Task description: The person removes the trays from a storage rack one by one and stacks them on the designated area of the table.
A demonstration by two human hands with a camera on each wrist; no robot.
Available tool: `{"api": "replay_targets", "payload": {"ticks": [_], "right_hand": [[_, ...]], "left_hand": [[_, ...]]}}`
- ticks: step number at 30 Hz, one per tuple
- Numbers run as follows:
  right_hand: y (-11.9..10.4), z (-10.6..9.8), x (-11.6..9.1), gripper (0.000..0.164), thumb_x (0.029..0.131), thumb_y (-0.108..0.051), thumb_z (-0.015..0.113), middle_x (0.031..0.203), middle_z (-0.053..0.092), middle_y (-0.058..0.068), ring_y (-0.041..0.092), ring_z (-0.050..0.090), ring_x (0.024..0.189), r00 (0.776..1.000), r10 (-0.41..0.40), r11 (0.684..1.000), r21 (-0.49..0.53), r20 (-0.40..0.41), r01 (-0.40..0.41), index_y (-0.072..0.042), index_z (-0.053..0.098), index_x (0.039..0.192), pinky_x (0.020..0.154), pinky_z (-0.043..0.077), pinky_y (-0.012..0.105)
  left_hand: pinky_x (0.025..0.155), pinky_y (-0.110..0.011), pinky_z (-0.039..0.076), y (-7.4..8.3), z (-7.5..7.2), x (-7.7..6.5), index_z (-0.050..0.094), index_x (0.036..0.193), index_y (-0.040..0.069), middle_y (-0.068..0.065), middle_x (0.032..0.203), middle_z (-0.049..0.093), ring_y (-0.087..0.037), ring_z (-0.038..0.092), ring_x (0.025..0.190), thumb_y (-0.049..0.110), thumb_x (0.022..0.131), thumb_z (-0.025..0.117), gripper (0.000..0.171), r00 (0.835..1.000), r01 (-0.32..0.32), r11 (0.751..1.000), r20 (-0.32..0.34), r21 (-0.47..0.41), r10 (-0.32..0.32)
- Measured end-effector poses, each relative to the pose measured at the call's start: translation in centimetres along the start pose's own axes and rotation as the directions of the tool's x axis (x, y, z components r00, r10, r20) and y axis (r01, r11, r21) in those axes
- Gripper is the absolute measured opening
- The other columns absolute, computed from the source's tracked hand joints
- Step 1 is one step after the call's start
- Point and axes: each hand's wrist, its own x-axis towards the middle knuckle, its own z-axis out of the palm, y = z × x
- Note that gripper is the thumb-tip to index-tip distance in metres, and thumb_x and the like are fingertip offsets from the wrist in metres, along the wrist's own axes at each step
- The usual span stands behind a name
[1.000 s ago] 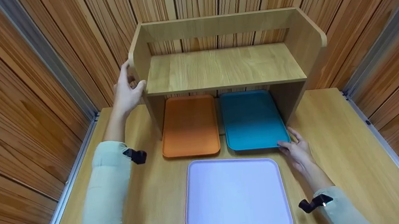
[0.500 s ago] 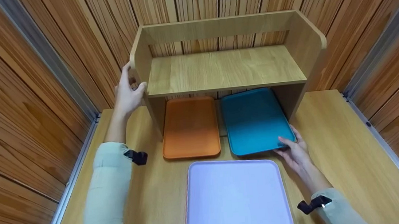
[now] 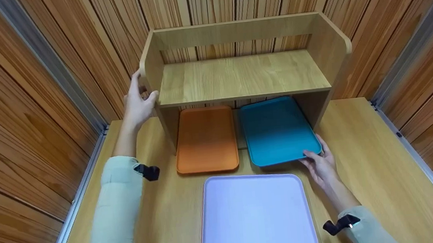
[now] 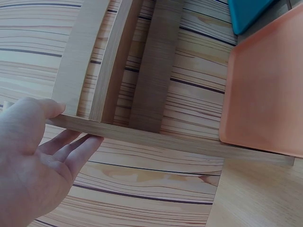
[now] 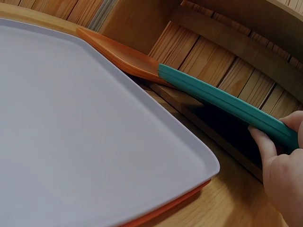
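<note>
My left hand (image 3: 138, 105) grips the left side panel of a small wooden desk shelf (image 3: 244, 77). In the left wrist view, the thumb lies on one side of that panel (image 4: 180, 142) and the fingers on the other. Under the shelf board, on the right, is a teal tray (image 3: 281, 131), turned slightly askew. My right hand (image 3: 322, 163) pinches its front right corner, thumb on top and fingers beneath. The right wrist view shows a dark gap below the teal tray (image 5: 222, 97), its held edge raised. Beside it lies an orange tray (image 3: 205, 140).
In front of the shelf, a lilac tray (image 3: 257, 215) rests on a red-orange tray (image 5: 175, 203), of which only the edge shows. All stand on a wooden table (image 3: 170, 221). Wood-panelled walls (image 3: 34, 127) with metal edging enclose the table at the back and both sides.
My right hand has taken the teal tray's front right corner from below. The tray has turned, with that corner swung right and raised. The left hand keeps its place on the shelf.
</note>
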Motion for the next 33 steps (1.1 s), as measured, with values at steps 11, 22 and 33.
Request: {"api": "replay_targets", "payload": {"ticks": [11, 22, 33], "right_hand": [[-0.03, 0.25, -0.24, 0.086, 0.117, 0.007, 0.040, 0.193, -0.004, 0.007, 0.031, 0.031, 0.168, 1.000, -0.018, 0.998, 0.060, 0.020, 0.017, -0.034, 0.004, 0.183, 0.127, 0.041, 0.043], [-0.62, 0.15, -0.61, 0.088, 0.116, 0.009, 0.039, 0.192, -0.007, 0.006, 0.032, 0.025, 0.170, 0.998, -0.030, 0.996, 0.090, 0.055, 0.025, -0.036, 0.004, 0.183, 0.131, 0.035, 0.045], [-0.66, -0.15, -0.70, 0.079, 0.114, 0.009, 0.045, 0.169, 0.030, 0.002, 0.012, 0.069, 0.128, 0.997, -0.052, 0.988, 0.152, 0.062, 0.042, -0.027, 0.018, 0.179, 0.101, 0.068, 0.029]], "left_hand": [[0.119, -0.063, 0.059, -0.07, 0.00, 0.01, 0.023, 0.180, 0.021, -0.029, 0.168, 0.053, -0.043, 0.058, 0.155, 0.008, 0.112, 0.058, 0.078, 1.000, 0.016, 1.000, -0.009, 0.012, -0.016], [0.119, -0.062, 0.059, 0.03, 0.12, -0.02, 0.024, 0.180, 0.022, -0.031, 0.168, 0.053, -0.046, 0.061, 0.152, 0.008, 0.113, 0.057, 0.077, 0.999, 0.031, 0.999, -0.011, 0.032, -0.030], [0.117, -0.063, 0.060, -0.11, 0.12, 0.08, 0.024, 0.180, 0.021, -0.029, 0.169, 0.053, -0.042, 0.056, 0.156, 0.005, 0.112, 0.058, 0.078, 1.000, 0.021, 1.000, -0.015, -0.002, -0.021]]}}
